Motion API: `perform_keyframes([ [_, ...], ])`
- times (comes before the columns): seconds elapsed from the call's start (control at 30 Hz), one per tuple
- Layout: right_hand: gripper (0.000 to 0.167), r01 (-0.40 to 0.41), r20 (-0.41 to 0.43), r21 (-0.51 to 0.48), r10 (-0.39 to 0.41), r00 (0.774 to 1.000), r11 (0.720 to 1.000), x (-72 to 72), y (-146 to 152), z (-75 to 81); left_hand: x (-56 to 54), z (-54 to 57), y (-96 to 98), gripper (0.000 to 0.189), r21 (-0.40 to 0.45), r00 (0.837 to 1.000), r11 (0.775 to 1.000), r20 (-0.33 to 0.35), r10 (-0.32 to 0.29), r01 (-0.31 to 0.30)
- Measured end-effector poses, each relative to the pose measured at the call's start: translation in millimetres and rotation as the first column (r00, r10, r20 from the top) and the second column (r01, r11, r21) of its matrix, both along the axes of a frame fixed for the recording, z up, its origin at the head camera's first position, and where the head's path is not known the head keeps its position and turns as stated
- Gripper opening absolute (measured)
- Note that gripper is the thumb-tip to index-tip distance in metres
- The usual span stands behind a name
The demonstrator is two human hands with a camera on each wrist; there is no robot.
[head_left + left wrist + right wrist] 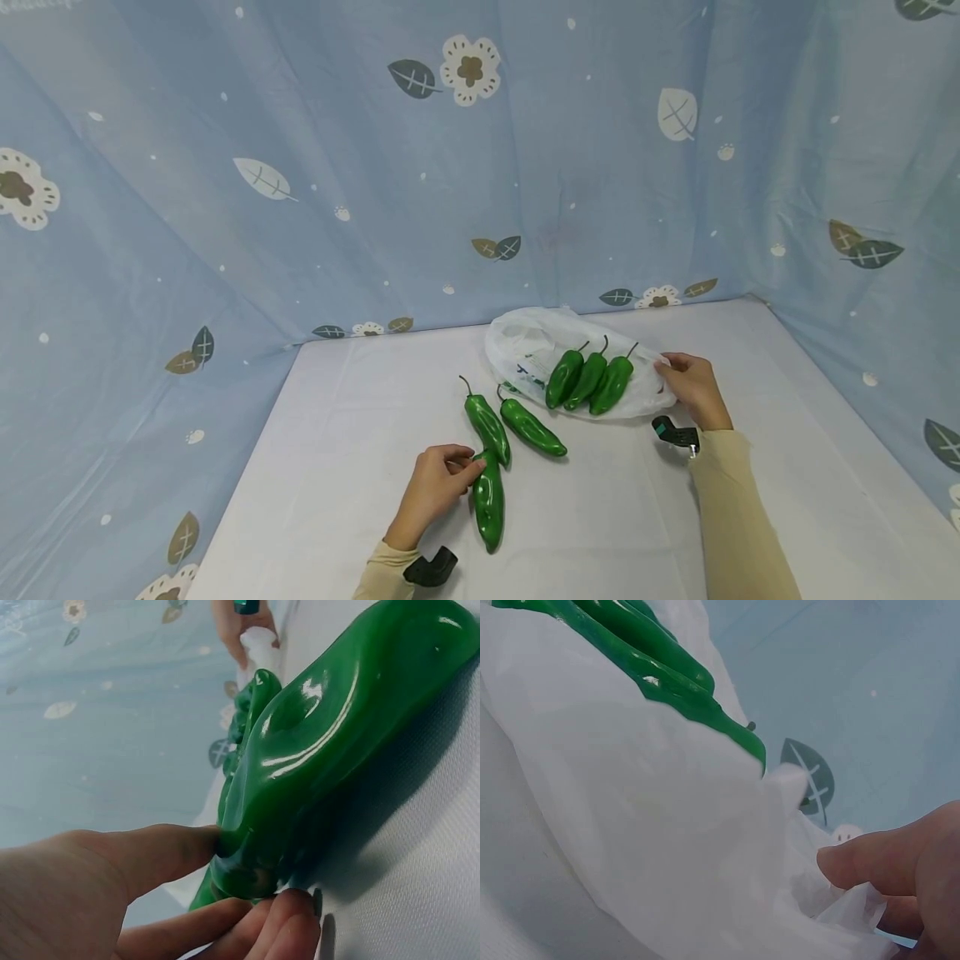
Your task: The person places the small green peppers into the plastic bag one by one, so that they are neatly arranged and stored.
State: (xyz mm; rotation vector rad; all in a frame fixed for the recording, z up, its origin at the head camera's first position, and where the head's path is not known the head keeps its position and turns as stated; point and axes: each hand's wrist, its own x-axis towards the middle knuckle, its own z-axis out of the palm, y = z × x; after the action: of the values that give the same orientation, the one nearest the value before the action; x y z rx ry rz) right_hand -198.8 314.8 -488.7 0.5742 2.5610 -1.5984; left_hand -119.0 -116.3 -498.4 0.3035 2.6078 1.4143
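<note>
- Left sleeve (381, 577) is lying nearest the camera; a black device (431, 568) is sitting at its wrist, and the forearm is slanting toward the middle of the surface (352, 433).
- Left hand (435, 483) is pinching the near pepper (489, 508) at its upper end, the gap being narrow, thumb on one side and fingers on the other; probably the slimmer end is giving an easier hold. The other end is pointing to the near side.
- Second pepper (486, 421) and third pepper (534, 429) are lying between the near pepper and the bag (513, 333), stems pointing toward the far edge. Whether the second is touching the near one, I cannot tell.
- Near the far edge, the bag is carrying three peppers (587, 379), set side by side, stems toward the far right corner.
- Right hand (693, 387) is pinching the bag's right rim between thumb and fingers, perhaps for steadying the thin plastic; the wrist is bending slightly inward, and the right sleeve (742, 521) is slanting up from the near side.
</note>
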Motion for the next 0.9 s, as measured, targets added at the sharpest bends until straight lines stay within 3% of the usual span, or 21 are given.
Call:
perform_keyframes([
  [0.6, 0.058, -0.014, -0.022, 0.006, 0.014, 1.000, 1.000, 2.3, -1.5, 2.2, -0.6, 3.8, 0.2, 0.036, -0.012, 0.999, 0.999, -0.005, 0.034, -0.034],
  [0.9, 0.061, -0.041, -0.037, 0.016, 0.042, 0.998, 0.999, 4.9, -0.8, 3.7, -1.8, 7.1, -4.6, 0.032, 0.041, 0.998, 0.997, 0.019, 0.063, -0.063],
])
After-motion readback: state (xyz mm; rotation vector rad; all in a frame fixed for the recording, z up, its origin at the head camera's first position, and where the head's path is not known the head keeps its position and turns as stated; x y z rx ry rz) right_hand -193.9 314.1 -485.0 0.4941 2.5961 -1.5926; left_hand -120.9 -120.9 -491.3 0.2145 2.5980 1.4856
